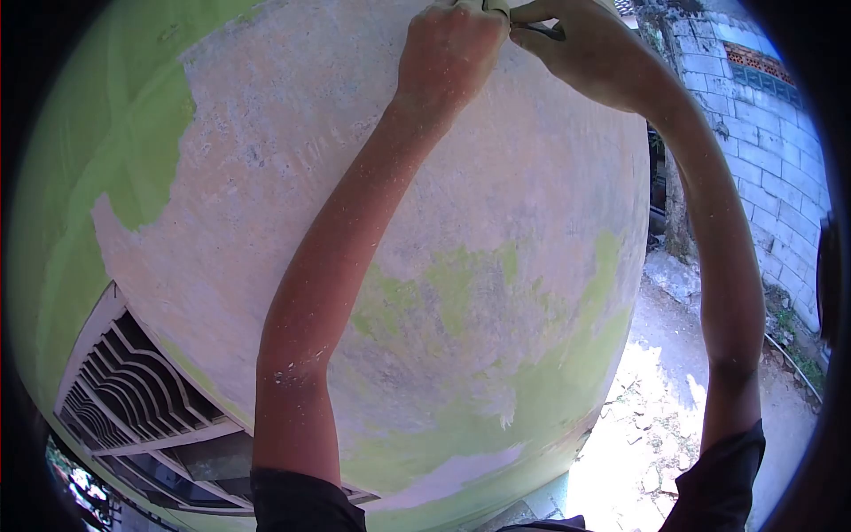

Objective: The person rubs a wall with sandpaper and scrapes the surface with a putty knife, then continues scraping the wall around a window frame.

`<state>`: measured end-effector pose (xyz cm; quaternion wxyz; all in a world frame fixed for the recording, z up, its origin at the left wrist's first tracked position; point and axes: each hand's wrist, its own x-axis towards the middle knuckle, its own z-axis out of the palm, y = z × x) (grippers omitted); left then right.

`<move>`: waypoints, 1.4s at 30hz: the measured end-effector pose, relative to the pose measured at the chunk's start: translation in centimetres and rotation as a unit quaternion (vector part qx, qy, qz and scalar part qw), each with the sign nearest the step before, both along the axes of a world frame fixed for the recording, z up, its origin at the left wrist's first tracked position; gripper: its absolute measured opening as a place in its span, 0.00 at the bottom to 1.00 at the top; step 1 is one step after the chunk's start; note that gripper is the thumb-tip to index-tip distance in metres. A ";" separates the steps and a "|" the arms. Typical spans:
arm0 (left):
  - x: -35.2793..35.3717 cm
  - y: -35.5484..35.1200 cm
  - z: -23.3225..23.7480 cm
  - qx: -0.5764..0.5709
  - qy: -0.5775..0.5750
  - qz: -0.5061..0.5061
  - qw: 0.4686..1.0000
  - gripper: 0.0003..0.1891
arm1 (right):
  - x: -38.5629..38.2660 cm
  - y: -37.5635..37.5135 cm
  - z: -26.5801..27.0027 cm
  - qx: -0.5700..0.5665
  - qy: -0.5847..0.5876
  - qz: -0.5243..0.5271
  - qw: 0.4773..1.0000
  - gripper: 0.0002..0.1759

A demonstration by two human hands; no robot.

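Note:
Both arms reach up along a wall (301,142) whose pale bare plaster shows between patches of light green paint. My left hand (454,51) is closed in a fist at the top edge of the view, its back toward me; a pale piece shows by its fingers, too cut off to name. Beside it, my right hand (592,51) has thumb and fingers bent toward the left one, pinched around something thin and dark. What that thing is, I cannot make out. White specks dot the left forearm.
A white-framed window with a curved metal grille (133,381) sits at lower left. Past the wall's right edge lies sunlit ground strewn with flakes and rubble (643,426). A whitish block wall (762,151) stands farther right.

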<state>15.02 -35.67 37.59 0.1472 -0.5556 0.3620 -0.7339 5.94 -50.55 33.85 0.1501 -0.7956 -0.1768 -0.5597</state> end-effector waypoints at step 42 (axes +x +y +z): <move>-2.1 -1.1 -1.8 -0.042 0.093 0.000 0.995 0.18 | 1.3 0.7 -0.7 0.074 0.017 0.155 0.985 0.11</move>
